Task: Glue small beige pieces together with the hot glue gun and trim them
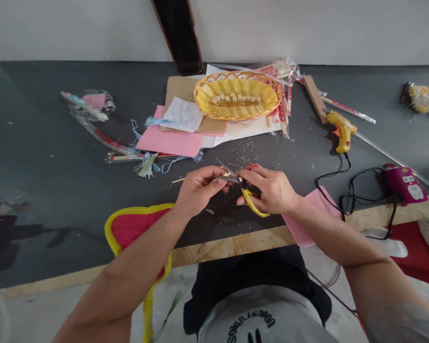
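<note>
My right hand [271, 190] is wrapped round the handles of a pair of scissors [252, 200], one handle yellow and the other red. The blades are parted and point left. My left hand [198, 189] pinches a thin wooden stick [178, 180], whose end sticks out to the left of the fingers. A small pale piece [227, 175] lies between the blades beside the left fingertips. Small crumbs are scattered on the dark table [150, 190] around the hands.
Behind the hands a yellow basket [236, 114] with small beige pieces stands on papers. Pink paper [171, 143] and tassels [148, 164] lie left of it. A yellow glue gun [343, 131] and a purple power box [407, 185] with black cords are at right. A red-and-yellow object [136, 226] overlaps the front edge.
</note>
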The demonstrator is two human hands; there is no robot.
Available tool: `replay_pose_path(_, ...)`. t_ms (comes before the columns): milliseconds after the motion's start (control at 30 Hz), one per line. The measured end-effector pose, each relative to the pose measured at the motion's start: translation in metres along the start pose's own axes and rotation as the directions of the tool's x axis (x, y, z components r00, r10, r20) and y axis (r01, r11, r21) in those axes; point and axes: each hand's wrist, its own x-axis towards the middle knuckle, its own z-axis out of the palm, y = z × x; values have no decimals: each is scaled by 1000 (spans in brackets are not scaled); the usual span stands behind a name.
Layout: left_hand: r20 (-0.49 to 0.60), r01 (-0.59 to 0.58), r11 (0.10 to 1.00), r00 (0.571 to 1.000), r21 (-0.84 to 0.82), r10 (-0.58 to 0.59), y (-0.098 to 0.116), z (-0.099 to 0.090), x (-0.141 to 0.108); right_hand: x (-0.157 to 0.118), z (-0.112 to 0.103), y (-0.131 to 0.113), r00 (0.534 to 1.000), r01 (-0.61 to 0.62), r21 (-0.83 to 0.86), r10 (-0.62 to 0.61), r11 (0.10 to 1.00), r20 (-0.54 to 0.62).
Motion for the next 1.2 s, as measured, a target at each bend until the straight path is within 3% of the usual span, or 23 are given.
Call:
replay_pose_path(167, -102, -41, 992, 993, 120, 53, 4, 5, -3, 0, 0, -2, 1000, -19, -2, 19, 1000, -21)
replay_pose_path(367, -123, -63, 980, 989, 188, 87, 8, 7, -4, 0, -2, -5, 999, -33, 20, 33, 999, -31)
replay_pose_path(467, -111, -82, 986, 989, 146, 98, 4, 6, -4, 0, -3, -5, 999, -43, 13, 43, 999, -25)
replay_pose_path(633, -40, -83, 997, 996, 10, 83, 0, 4, -4, 2, -3, -1, 999, 46, 92, -44, 995, -27)
replay_pose_path(833, -74, -109, 990, 991, 86, 115, 2, 4, -4, 3, -2, -1, 999, 30, 109, -27, 994, -25)
replay_pose_path(1000, -50, -78, 997, 996, -25, 77, 0, 4, -3, 3, -2, 0, 999, 54, 122, -53, 991, -13)
replay_pose_path(1200, -57, -84, 996, 995, -2, 83, -1, 3, -3, 2, -3, -3, 1000, 1, 95, -1, 995, -5)
